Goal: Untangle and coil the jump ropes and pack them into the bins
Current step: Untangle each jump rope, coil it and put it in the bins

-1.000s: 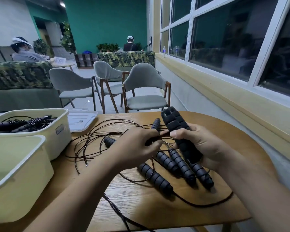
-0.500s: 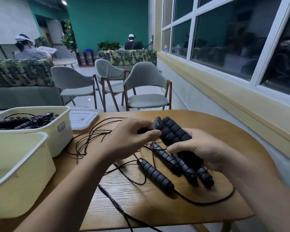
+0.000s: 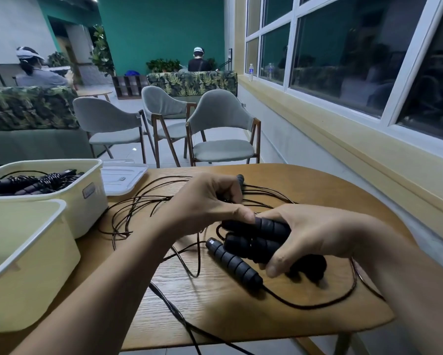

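Jump ropes point(image 3: 148, 201) lie tangled on the wooden table point(image 3: 215, 319), with thin dark cords point(image 3: 261, 194) looping between the bins and the hands. The right hand point(image 3: 317, 234) grips two black ribbed handles point(image 3: 264, 234) held side by side, fingers wrapped over them and thumb underneath. The left hand point(image 3: 205, 203) is closed, fingers curled over a bunch of cords; its thumb tip touches the end of the upper handle. A third handle point(image 3: 234, 265) lies flat on the table just beside the held pair. At the left, the far bin point(image 3: 90, 211) holds coiled ropes point(image 3: 36, 181). The near bin point(image 3: 23, 278) stands just in front of it. A white lid point(image 3: 123, 175) lies beside the far bin.
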A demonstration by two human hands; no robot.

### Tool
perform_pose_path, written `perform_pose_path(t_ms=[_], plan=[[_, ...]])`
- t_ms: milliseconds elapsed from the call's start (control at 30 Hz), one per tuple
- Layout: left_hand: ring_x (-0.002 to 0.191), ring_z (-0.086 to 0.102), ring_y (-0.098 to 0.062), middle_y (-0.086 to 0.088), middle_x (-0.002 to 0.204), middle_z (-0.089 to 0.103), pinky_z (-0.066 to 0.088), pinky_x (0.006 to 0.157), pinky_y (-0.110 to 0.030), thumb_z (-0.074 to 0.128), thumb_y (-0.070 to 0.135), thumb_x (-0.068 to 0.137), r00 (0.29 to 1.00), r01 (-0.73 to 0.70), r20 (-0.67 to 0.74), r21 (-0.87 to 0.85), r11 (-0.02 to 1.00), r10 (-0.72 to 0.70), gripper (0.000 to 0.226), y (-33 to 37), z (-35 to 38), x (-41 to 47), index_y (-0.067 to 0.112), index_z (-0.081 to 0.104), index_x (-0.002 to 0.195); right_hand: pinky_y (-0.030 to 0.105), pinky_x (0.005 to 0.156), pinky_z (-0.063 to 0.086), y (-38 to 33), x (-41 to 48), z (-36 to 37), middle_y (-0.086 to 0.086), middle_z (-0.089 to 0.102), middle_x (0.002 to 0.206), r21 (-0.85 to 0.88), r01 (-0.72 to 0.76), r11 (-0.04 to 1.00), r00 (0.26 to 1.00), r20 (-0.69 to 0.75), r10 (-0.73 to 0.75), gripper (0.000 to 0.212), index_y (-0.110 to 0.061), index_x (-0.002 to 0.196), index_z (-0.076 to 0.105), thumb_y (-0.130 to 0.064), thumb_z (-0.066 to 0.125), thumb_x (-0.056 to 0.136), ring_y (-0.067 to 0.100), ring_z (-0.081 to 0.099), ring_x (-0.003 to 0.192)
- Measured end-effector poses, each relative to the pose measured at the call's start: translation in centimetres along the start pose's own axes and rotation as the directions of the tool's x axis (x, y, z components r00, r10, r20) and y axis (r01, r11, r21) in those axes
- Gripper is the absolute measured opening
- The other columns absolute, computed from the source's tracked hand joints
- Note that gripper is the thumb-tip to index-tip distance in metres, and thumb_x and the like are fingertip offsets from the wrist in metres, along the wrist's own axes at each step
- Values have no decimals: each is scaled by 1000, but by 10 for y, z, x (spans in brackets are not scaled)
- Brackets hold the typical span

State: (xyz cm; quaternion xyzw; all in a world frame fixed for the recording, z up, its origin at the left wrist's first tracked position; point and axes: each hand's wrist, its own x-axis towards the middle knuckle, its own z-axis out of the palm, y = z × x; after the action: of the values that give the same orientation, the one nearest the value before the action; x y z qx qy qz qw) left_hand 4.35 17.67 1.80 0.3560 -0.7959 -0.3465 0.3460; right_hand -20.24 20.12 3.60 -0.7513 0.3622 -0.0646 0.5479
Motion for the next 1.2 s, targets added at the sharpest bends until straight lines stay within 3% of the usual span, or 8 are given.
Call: perform_pose_path(t_ms=[100, 300, 433, 567, 733, 933, 1100, 1200], plan=[[57, 44, -10, -2, 64, 51, 34, 52, -19, 81, 23, 90, 1000, 30, 14, -160, 987, -28, 36, 5, 0, 3, 1, 59, 73, 31, 74, 59, -1, 1, 0, 16, 71, 104, 104, 69, 992, 994, 83, -78, 40, -4, 120, 68, 11, 80, 85, 25, 69, 90], [56, 45, -5, 7, 65, 50, 36, 53, -18, 45, 38, 107, 995, 73, -46, -324, 943, -92, 45, 14, 9, 5, 25, 58, 66, 62, 86, 44, 7, 11, -2, 23, 68, 104, 270, 196, 943, 980, -37, -193, 42, 8, 118, 60, 5, 82, 81, 42, 57, 93], [54, 35, -6, 7, 60, 48, 25, 53, -26, 40, 25, 114, 972, 133, -146, -316, 939, -187, 52, 13, 16, 5, 26, 62, 66, 38, 73, 57, 7, 15, -2, 18, 70, 99, 353, 278, 893, 958, -176, -229, 37, 3, 115, 66, 0, 79, 82, 26, 67, 77], [54, 33, -9, 9, 57, 42, 25, 54, -29, 41, 28, 114, 942, 202, -199, -313, 928, -272, 46, 9, 22, 5, 25, 57, 71, 32, 71, 57, 7, 21, 0, 21, 65, 95, 367, 344, 864, 926, -288, -245, 35, 8, 112, 66, -4, 81, 83, 23, 65, 74], [50, 42, -5, 14, 54, 50, 32, 56, -33, 41, 35, 113, 970, 177, -191, 116, 977, -153, 45, 6, 23, 7, 30, 53, 70, 30, 66, 57, 6, 28, -1, 17, 68, 93, 387, 397, 833, 850, -498, -173, 52, 3, 123, 65, -4, 89, 78, 24, 66, 76], [63, 55, 11, 40, 65, 58, 35, 55, -13, 51, 25, 109, 983, 141, -168, 463, 875, -69, 37, 10, 19, 6, 35, 51, 74, 44, 92, 65, 10, 32, 0, 15, 79, 119, 250, 381, 890, 752, -644, -142, 88, -39, 148, 54, 1, 89, 78, 39, 77, 109], [55, 48, -5, 6, 65, 63, 31, 51, -22, 60, 39, 105, 992, 98, -115, 446, 890, -52, 30, 8, 10, -2, 21, 70, 83, 21, 82, 60, 14, 27, -10, -15, 81, 107, 45, 257, 965, 619, -775, -129, 86, -47, 143, 58, -6, 94, 77, 4, 78, 99], [55, 46, -6, -3, 66, 64, 31, 52, -27, 66, 40, 102, 992, 90, -118, 427, 900, -43, 29, 10, 6, -3, 18, 75, 85, 14, 80, 58, 14, 22, -14, -24, 79, 102, -35, 128, 991, 672, -732, -113, 87, -49, 143, 59, -7, 95, 76, -4, 76, 94]])
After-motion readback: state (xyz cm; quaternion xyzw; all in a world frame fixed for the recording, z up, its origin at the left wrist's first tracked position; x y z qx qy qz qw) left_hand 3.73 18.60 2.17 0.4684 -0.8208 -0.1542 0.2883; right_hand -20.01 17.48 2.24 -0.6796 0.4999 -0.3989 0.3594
